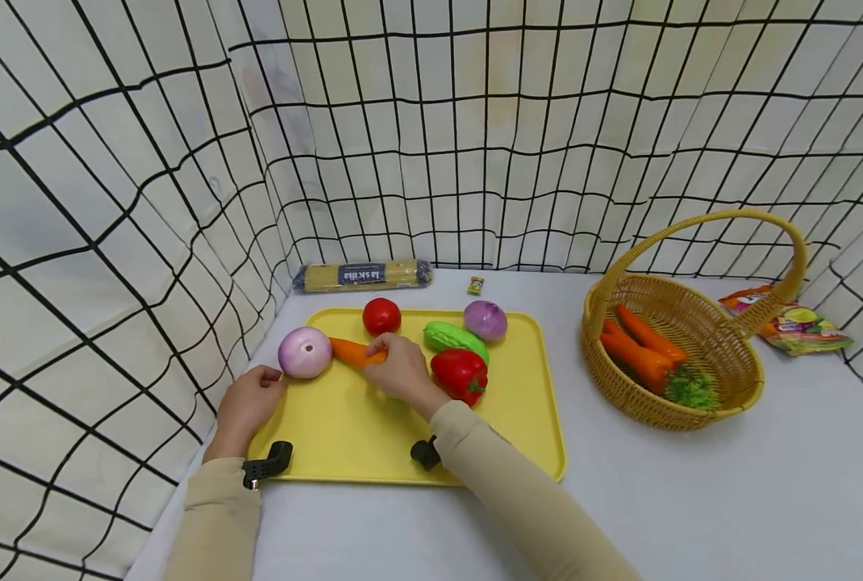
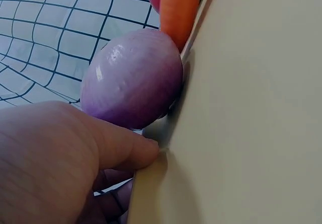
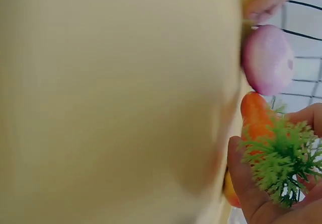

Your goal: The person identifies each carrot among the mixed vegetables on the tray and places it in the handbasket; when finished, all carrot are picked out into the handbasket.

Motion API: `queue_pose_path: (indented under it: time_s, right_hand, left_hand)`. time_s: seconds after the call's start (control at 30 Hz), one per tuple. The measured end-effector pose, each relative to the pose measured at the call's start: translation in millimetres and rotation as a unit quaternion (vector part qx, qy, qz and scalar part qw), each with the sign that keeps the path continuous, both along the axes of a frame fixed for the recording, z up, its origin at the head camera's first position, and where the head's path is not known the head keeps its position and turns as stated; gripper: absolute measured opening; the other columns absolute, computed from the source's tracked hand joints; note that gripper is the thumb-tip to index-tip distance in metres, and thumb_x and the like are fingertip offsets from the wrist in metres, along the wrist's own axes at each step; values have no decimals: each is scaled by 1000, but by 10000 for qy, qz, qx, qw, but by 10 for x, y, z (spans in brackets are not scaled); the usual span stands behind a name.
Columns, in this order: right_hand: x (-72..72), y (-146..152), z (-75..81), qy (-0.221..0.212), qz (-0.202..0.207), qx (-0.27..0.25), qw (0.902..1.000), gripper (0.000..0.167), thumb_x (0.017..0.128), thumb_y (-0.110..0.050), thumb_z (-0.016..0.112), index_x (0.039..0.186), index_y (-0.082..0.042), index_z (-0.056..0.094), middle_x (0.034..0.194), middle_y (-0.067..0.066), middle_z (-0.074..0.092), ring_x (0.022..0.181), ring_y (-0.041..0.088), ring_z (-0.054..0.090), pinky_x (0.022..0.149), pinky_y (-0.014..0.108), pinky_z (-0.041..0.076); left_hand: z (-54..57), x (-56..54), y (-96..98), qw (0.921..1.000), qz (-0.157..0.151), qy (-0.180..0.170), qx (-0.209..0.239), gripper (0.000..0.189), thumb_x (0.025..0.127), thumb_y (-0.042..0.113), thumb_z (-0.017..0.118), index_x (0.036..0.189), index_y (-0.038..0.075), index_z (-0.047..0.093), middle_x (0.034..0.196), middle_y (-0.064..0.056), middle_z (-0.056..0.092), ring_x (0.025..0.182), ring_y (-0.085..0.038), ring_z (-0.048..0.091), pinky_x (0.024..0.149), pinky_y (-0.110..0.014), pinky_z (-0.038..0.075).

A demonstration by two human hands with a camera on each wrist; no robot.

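Head view: right hand [image 1: 401, 367] is gripping an orange plastic carrot [image 1: 353, 352] at its leafy end, mid-frame on the flat yellow plastic tray [image 1: 519, 420], the carrot's tip pointing at a round purple toy onion [image 1: 304, 353] sitting on the tray's left rim. Left hand [image 1: 246, 403] is resting on that rim just below the onion, fingers loosely bent and holding nothing. Red tomato [image 1: 381, 315], green cucumber [image 1: 455, 336], red pepper [image 1: 460, 375] and a second purple onion [image 1: 485, 320] are lying on the tray; woven yellow basket [image 1: 751, 379] is standing at right.

Left wrist view: only here a fingertip is pressing the tray edge beside the onion [image 2: 132, 78], carrot [image 2: 178, 10] at top.

Right wrist view: only here the carrot's green tuft [image 3: 282, 158] is showing, lying in curled fingers [image 3: 246, 183] at lower right.
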State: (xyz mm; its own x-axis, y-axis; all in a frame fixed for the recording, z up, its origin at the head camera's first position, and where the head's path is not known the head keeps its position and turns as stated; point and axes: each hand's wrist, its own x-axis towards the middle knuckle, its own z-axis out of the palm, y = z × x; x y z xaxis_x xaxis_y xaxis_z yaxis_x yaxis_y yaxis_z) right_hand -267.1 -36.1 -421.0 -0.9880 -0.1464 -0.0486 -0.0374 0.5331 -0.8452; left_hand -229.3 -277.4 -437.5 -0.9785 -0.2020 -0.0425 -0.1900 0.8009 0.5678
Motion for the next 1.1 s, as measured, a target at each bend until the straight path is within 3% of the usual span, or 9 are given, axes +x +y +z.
queue_pose_path:
  time_s: [0.23,0.47,0.6,0.8,1.1]
  right_hand:
    - [77,130,129,517,-90,-486,9974,13,82,-13,70,93,-18,65,97,-1,63,83,17,55,69,25,50]
    - [209,422,268,563,264,-874,9942,13,88,-15,70,100,-18,68,107,2,63,86,20,57,71,26,52]
    - [274,677,312,796,367,-950,9916,19,89,-16,70,108,-17,69,111,3,64,90,21,58,76,29,53]
    - [367,1126,368,1129,52,-917,9893,35,89,-14,71,123,-12,64,118,7,62,100,24,61,85,35,54]
    - [491,1680,388,1396,-168,-1000,9850,36,89,-13,72,123,-8,62,121,10,62,103,26,62,76,27,55]
  left_hand:
    - [11,-17,10,10000,-17,44,37,39,96,29,50,115,-2,60,107,-21,64,92,-33,57,75,-38,40]
    - [13,8,9,10000,10,-11,54,38,96,28,49,115,-3,59,107,-21,64,91,-33,56,74,-37,40]
    - [10,17,7,10000,8,-19,74,38,96,28,50,115,-4,59,107,-22,63,91,-33,56,74,-38,40]
    - [2,12,3,10000,-34,-37,74,39,96,29,49,117,-4,59,108,-22,63,92,-34,56,75,-39,41]
    - [-5,13,-11,10000,-50,2,-4,38,96,28,49,115,-3,59,105,-21,63,90,-34,56,73,-38,40]
